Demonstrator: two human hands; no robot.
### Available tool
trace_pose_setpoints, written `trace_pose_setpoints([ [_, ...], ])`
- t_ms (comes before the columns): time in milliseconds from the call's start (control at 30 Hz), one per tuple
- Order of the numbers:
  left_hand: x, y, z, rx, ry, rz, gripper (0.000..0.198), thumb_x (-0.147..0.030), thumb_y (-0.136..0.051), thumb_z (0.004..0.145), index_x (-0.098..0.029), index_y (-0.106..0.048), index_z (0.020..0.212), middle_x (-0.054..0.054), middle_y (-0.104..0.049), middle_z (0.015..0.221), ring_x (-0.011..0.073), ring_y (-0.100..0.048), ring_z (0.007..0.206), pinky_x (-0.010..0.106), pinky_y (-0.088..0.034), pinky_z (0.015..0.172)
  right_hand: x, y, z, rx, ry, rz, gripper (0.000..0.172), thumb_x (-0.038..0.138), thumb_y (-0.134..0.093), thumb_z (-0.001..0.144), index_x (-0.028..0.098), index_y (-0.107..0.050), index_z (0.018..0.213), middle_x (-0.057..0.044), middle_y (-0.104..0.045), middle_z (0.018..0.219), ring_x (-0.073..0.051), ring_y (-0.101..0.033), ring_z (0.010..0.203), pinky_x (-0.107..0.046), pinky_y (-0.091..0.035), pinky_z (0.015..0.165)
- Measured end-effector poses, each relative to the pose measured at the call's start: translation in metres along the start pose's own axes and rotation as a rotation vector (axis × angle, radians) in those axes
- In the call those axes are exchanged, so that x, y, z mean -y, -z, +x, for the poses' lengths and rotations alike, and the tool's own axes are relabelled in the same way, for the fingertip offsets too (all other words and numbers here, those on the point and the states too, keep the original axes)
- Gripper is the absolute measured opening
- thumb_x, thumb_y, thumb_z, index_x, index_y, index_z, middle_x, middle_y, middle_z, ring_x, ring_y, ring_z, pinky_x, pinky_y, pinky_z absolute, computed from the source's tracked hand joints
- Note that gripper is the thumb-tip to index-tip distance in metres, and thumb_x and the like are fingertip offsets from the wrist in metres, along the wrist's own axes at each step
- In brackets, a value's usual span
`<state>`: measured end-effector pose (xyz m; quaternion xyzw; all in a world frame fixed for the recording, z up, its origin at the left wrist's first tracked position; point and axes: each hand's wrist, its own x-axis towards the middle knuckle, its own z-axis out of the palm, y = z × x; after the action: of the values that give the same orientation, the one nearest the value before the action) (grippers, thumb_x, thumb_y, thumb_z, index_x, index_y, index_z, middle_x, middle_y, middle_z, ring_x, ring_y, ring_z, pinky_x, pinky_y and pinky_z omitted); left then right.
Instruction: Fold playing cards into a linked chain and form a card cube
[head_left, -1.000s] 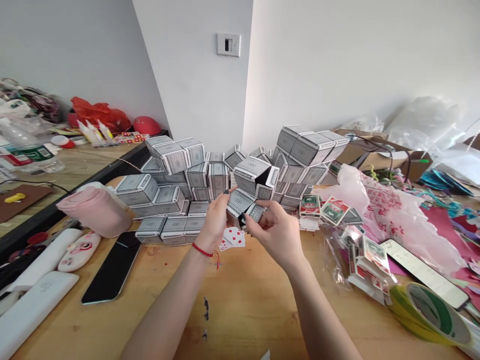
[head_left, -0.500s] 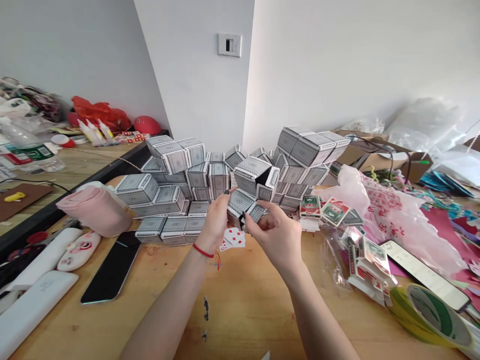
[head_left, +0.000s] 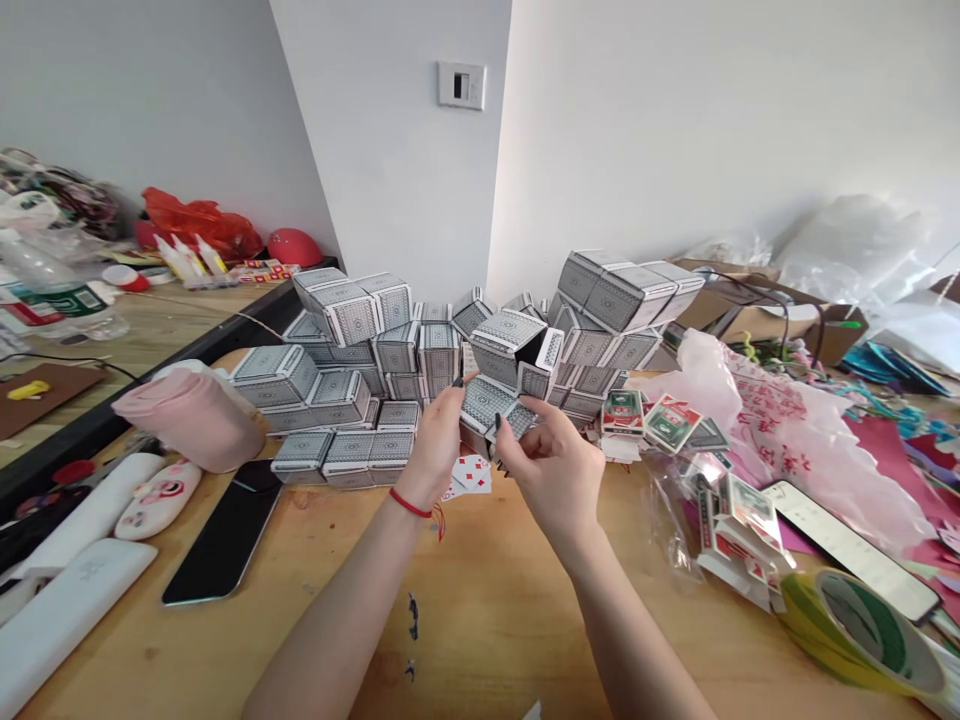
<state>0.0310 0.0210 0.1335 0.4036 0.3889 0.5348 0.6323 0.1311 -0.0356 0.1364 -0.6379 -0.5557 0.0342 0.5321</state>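
A block of joined boxes folded from grey-backed playing cards (head_left: 508, 335) is held up between my hands at the middle of the view. My left hand (head_left: 433, 440) is closed on its left side, the thumb at the near edge and the other fingers hidden behind it. With thumb and forefinger, my right hand (head_left: 553, 465) pinches the near right part of the block, at a card of the lower box. One upper box has a dark open side. Loose face-up playing cards (head_left: 472, 474) lie on the table just below. Similar card blocks (head_left: 352, 455) are stacked behind and to the left.
More card blocks (head_left: 630, 290) rise at the right. Card packs (head_left: 673, 422), a plastic bag (head_left: 780, 420) and a tape roll (head_left: 862, 625) lie on the right. At left are a black phone (head_left: 221, 535), a pink roll (head_left: 191, 415) and a white case (head_left: 75, 615).
The held block and both hands have shifted very slightly to the right. My right thumb has moved slightly up along the lower box. Both hands keep their hold.
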Motion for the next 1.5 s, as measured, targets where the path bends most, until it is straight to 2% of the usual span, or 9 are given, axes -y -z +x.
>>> trace_pose_setpoints([
  [233, -0.003, -0.003, -0.003, 0.012, 0.042, -0.031, 0.030, -0.028, -0.046, 0.074, -0.017, -0.062, 0.097, 0.001, -0.061, 0.068, 0.0114, -0.053, 0.057, 0.021, -0.041, 0.048, 0.003, -0.006, -0.005, -0.092, -0.029, -0.004, 0.030, 0.037, -0.056, 0.071, 0.015, -0.060, 0.090, 0.007, -0.052, 0.041, -0.008, -0.048, 0.037, -0.018, -0.039, 0.046],
  [433, -0.003, -0.004, -0.005, 0.008, 0.091, -0.039, 0.024, -0.030, -0.048, 0.072, -0.016, -0.061, 0.087, 0.000, -0.057, 0.063, 0.0116, -0.050, 0.054, 0.020, -0.039, 0.043, -0.003, -0.014, -0.010, -0.214, 0.045, -0.053, 0.030, 0.037, -0.055, 0.073, 0.015, -0.062, 0.091, 0.005, -0.052, 0.040, -0.008, -0.047, 0.036, -0.019, -0.038, 0.042],
  [533, -0.002, -0.004, -0.006, 0.036, 0.080, -0.038, 0.025, -0.031, -0.048, 0.072, -0.017, -0.060, 0.089, -0.002, -0.055, 0.062, 0.0103, -0.048, 0.051, 0.020, -0.039, 0.043, -0.005, -0.013, -0.010, -0.255, 0.092, -0.056, 0.022, 0.036, -0.056, 0.073, 0.017, -0.066, 0.082, 0.003, -0.056, 0.044, -0.009, -0.049, 0.038, -0.020, -0.041, 0.045],
  [633, 0.000, -0.003, -0.004, 0.037, 0.086, -0.038, 0.025, -0.031, -0.048, 0.072, -0.016, -0.060, 0.089, -0.003, -0.052, 0.059, 0.0083, -0.043, 0.047, 0.019, -0.038, 0.040, -0.007, -0.006, -0.006, -0.110, 0.084, 0.078, 0.019, 0.033, -0.055, 0.076, 0.018, -0.066, 0.072, 0.000, -0.058, 0.048, -0.010, -0.053, 0.043, -0.022, -0.044, 0.049],
  [767, 0.001, 0.003, 0.001, 0.003, 0.085, -0.089, 0.027, -0.032, -0.049, 0.072, -0.017, -0.060, 0.092, -0.004, -0.050, 0.057, 0.0073, -0.042, 0.045, 0.017, -0.035, 0.039, -0.012, 0.004, 0.004, 0.248, 0.051, 0.373, 0.021, 0.028, -0.054, 0.077, 0.018, -0.064, 0.093, -0.001, -0.062, 0.062, -0.012, -0.057, 0.052, -0.024, -0.048, 0.054],
  [833, 0.001, 0.005, 0.002, 0.011, 0.084, -0.103, 0.029, -0.033, -0.050, 0.071, -0.018, -0.060, 0.094, -0.004, -0.050, 0.057, 0.0069, -0.042, 0.044, 0.017, -0.035, 0.039, -0.015, 0.006, 0.008, 0.323, 0.074, 0.430, 0.023, 0.027, -0.056, 0.077, 0.019, -0.063, 0.096, -0.001, -0.061, 0.065, -0.012, -0.057, 0.055, -0.025, -0.049, 0.056],
  [1100, -0.001, 0.005, 0.000, 0.030, 0.053, -0.051, 0.027, -0.031, -0.049, 0.073, -0.018, -0.060, 0.094, -0.004, -0.047, 0.057, 0.0071, -0.040, 0.044, 0.016, -0.034, 0.037, -0.017, 0.007, 0.009, 0.385, 0.057, 0.486, 0.018, 0.024, -0.058, 0.076, 0.020, -0.065, 0.091, -0.002, -0.063, 0.070, -0.012, -0.058, 0.058, -0.025, -0.050, 0.056],
  [1300, -0.002, 0.003, -0.001, 0.024, 0.037, -0.002, 0.029, -0.030, -0.045, 0.074, -0.019, -0.059, 0.097, -0.005, -0.044, 0.055, 0.0084, -0.041, 0.044, 0.019, -0.037, 0.038, -0.011, 0.009, 0.008, 0.342, 0.106, 0.423, 0.013, 0.019, -0.055, 0.075, 0.021, -0.067, 0.081, -0.002, -0.064, 0.069, -0.012, -0.059, 0.059, -0.024, -0.049, 0.056],
  [1500, -0.002, 0.003, -0.001, 0.004, -0.014, 0.041, 0.029, -0.030, -0.043, 0.076, -0.018, -0.058, 0.098, -0.004, -0.046, 0.056, 0.0086, -0.041, 0.043, 0.019, -0.037, 0.038, -0.010, 0.011, 0.009, 0.330, 0.151, 0.378, 0.015, 0.018, -0.055, 0.076, 0.020, -0.068, 0.080, -0.001, -0.063, 0.066, -0.012, -0.058, 0.059, -0.023, -0.047, 0.055],
])
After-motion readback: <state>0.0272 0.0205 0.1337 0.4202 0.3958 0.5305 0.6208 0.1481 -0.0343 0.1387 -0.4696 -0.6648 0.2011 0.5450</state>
